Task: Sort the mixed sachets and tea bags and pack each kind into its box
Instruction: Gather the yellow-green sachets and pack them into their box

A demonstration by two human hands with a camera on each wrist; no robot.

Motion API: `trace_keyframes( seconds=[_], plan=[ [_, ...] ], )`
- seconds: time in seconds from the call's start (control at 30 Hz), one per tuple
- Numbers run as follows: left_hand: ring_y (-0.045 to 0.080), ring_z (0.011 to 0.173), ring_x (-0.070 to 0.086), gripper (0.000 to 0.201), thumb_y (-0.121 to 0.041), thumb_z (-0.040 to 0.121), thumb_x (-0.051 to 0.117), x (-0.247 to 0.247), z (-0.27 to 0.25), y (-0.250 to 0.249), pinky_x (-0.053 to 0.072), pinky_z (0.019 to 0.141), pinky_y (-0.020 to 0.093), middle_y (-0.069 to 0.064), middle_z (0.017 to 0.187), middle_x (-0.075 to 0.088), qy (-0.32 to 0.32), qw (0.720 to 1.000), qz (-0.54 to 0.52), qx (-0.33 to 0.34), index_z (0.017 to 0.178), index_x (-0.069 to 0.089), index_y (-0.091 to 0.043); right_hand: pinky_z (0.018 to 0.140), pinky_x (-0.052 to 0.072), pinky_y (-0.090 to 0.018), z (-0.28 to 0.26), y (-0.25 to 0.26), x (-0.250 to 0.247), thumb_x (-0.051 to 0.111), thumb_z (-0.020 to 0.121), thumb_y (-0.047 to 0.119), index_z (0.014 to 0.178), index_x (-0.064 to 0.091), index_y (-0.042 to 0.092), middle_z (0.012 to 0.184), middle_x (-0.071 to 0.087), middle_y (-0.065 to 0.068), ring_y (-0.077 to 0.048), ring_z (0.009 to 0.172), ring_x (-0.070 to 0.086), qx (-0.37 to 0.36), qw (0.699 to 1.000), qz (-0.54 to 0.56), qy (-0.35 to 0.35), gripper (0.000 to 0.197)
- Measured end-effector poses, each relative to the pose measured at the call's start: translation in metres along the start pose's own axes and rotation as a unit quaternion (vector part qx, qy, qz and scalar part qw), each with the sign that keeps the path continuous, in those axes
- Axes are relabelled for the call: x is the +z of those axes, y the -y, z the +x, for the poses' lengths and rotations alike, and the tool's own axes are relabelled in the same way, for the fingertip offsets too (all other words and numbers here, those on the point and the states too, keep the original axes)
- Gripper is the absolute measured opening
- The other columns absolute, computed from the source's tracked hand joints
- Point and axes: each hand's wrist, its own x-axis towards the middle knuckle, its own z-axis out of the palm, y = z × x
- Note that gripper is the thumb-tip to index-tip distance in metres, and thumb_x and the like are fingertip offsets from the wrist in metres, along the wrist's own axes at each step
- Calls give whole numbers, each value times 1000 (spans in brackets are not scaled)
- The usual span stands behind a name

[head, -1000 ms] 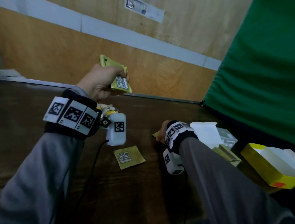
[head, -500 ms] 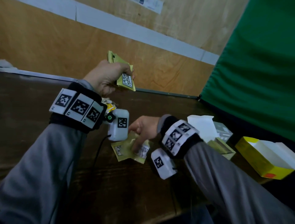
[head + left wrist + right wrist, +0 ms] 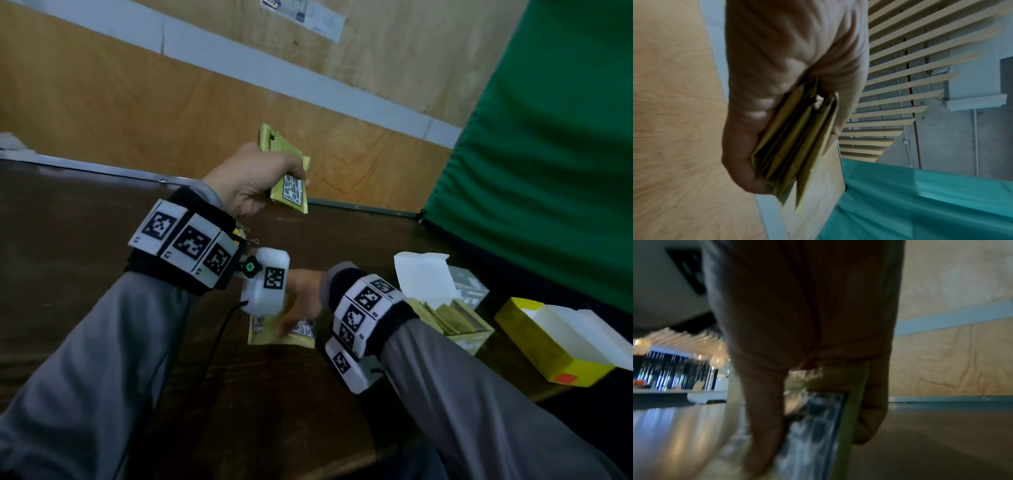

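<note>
Left hand (image 3: 251, 181) grips a stack of green sachets (image 3: 287, 178) above the surface (image 3: 85, 212); right hand (image 3: 301, 301) pinches a sachet (image 3: 284, 334) left of the green box (image 3: 459, 322).

The desk (image 3: 102, 212) is dark wood with a soft shine. The wall panel (image 3: 120, 113) is pale plywood with visible grain. The sachets (image 3: 291, 186) look like matt olive paper. The curtain (image 3: 548, 154) is green cloth. The yellow box (image 3: 534, 346) is smooth cardboard.
</note>
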Motion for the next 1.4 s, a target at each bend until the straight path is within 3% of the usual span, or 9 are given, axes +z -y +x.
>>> trace_keyframes(
  seconds=[0.17,0.33,0.43,0.57,0.67,0.73,0.93,1.27,1.4],
  plan=[
    [21,57,67,33,1,80,62,-8,4,0,58,57,37,17,75,67,-9,999,47,-2,112,54,5,72,52,-33,-44,-25,-36,62,88,12,106,49,17,99,55,-3,-19,88,57,39,950,185,-250,23],
    [13,69,70,53,-28,79,75,-11,11,4,59,63,31,15,106,68,2,999,40,1,121,56,-3,82,56,-45,-77,-41,-71,68,82,3,108,51,9,105,63,-16,-27,90,65,26,780,424,-460,32],
    [20,109,62,100,-66,54,70,0,1,4,49,88,36,5,126,61,55,994,96,-21,136,47,-14,72,58,-35,-80,-28,-73,66,82,0,105,60,-6,92,68,-16,-19,71,68,-44,714,538,-445,25],
    [22,111,62,106,-73,47,75,17,-4,10,46,99,46,7,123,65,120,991,56,-32,132,51,-14,72,57,-32,-69,-18,-62,63,87,7,93,63,2,89,68,-11,-19,74,66,-44,750,489,-443,7],
    [19,68,72,27,-22,84,70,26,0,13,60,62,35,11,86,72,81,995,-38,-40,104,63,-6,88,53,-46,-62,-19,-56,54,93,29,111,59,9,106,67,-10,-25,97,64,8,817,330,-473,28],
    [19,53,68,8,-10,88,63,28,2,16,54,42,28,10,72,69,74,995,-44,-54,96,62,-8,84,53,-42,-62,-20,-55,48,95,36,117,51,7,106,65,-8,-24,96,63,57,844,203,-493,36],
    [21,69,66,19,-31,88,59,29,1,18,55,62,34,8,79,67,141,984,-52,-91,88,61,-12,46,45,-12,-67,-22,-57,47,97,29,104,34,16,86,58,1,-6,63,57,-1,784,171,-596,21],
    [24,75,67,30,-39,87,59,48,-7,26,51,83,49,9,74,69,221,955,-156,-123,81,64,-11,91,28,-19,-59,-19,-54,42,97,22,126,30,0,126,34,-14,-21,118,37,60,763,169,-621,38],
    [24,70,69,38,-47,87,57,60,-11,34,57,71,40,11,75,70,230,955,-131,-134,86,68,-11,74,35,-15,-67,-17,-57,37,98,14,122,31,2,112,42,-7,-15,100,46,7,762,241,-601,28]
  ],
)
